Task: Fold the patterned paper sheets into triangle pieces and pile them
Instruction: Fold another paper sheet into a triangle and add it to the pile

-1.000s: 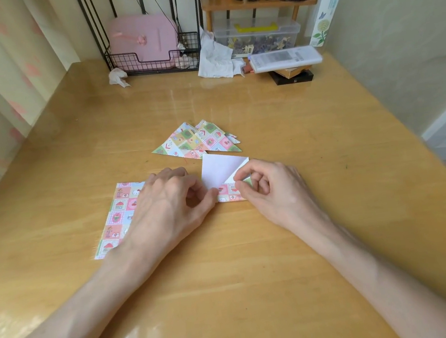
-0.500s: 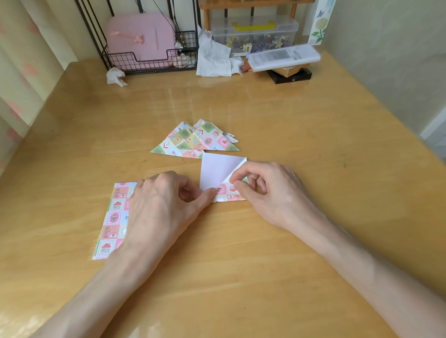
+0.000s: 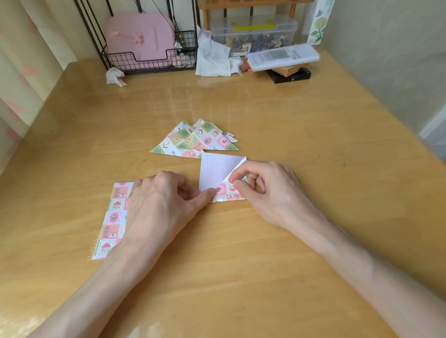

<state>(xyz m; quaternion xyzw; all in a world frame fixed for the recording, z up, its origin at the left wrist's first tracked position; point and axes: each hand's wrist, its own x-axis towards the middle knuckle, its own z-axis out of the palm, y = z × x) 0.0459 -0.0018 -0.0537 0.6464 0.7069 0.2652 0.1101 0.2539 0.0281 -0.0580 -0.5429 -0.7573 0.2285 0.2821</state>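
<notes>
— Two hands, one sheet: which step is this?

— A fold in progress. The half-folded sheet (image 3: 217, 175) lies mid-table (image 3: 327, 156), white back turned up. The right hand (image 3: 269, 188) pinches the turned-over flap, and the left hand (image 3: 158, 202), fingers curled, pins the near left corner with its thumb.

— And next?

— Likely lining up the edges and pressing the crease flat. The piece then joins the pile of triangles (image 3: 193, 141) just beyond. Flat sheets (image 3: 112, 219) wait under the left hand.
</notes>
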